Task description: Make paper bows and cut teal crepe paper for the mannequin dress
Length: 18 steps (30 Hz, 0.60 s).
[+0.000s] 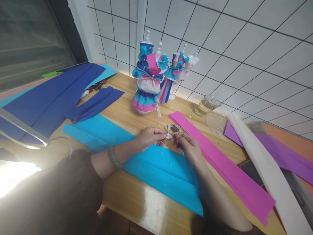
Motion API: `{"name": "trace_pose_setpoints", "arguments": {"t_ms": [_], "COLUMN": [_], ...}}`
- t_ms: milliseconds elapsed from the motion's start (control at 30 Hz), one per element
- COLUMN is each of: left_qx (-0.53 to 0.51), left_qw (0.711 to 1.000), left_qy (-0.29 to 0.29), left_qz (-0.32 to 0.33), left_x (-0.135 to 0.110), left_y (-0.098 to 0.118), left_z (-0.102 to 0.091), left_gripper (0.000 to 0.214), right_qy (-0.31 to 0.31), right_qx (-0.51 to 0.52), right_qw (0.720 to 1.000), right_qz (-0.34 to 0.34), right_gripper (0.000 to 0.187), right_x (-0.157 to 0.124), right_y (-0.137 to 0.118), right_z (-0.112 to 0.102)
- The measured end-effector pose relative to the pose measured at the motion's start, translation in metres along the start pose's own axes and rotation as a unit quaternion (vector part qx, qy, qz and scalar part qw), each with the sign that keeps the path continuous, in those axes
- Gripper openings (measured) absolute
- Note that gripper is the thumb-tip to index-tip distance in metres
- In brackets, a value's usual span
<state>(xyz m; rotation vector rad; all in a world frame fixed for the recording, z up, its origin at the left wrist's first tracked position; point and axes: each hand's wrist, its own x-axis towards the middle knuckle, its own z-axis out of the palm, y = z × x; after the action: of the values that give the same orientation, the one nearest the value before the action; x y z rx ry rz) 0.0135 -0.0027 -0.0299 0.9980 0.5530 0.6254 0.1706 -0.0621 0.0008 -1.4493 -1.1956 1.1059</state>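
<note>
Between my hands is a small pleated paper bow (168, 131) with pale, dark and blue stripes, gathered in the middle. My left hand (153, 138) pinches its left side between thumb and fingers. On the other side my right hand (187, 143) is closed, its fingertips at the bow's right edge; any thread there is too fine to make out. Under my wrists lies a wide sheet of bright blue crepe paper (156, 169) with small white scraps on it. Just behind the bow is a small dark tool (175, 128), partly hidden by my right hand.
Mini dress forms in paper dresses (146, 98) stand at the back by the tiled wall. A glass jar (207, 104) is to their right. Pink (225, 166), white (266, 163) and purple paper (288, 153) lie rightward, navy paper (49, 98) leftward. A lamp arm (24, 125) juts in at left.
</note>
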Motion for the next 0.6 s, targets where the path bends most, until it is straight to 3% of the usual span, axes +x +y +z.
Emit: {"name": "trace_pose_setpoints", "arguments": {"t_ms": [367,600], "left_qx": [0.025,0.002], "left_qw": [1.000,1.000], "left_qy": [-0.009,0.011], "left_qz": [0.015,0.006], "left_x": [0.0006,0.0004], "left_y": [-0.0019,0.0024], "left_z": [-0.0005,0.0011], "left_gripper": [0.030,0.031], "right_qy": [-0.019,-0.033], "right_qx": [-0.041,0.050], "right_qw": [0.999,0.997], "right_qz": [0.008,0.040], "right_gripper": [0.027,0.022], "right_x": [-0.0037,-0.0016], "right_y": [-0.0024,0.0022], "right_z": [0.0063,-0.0006]}}
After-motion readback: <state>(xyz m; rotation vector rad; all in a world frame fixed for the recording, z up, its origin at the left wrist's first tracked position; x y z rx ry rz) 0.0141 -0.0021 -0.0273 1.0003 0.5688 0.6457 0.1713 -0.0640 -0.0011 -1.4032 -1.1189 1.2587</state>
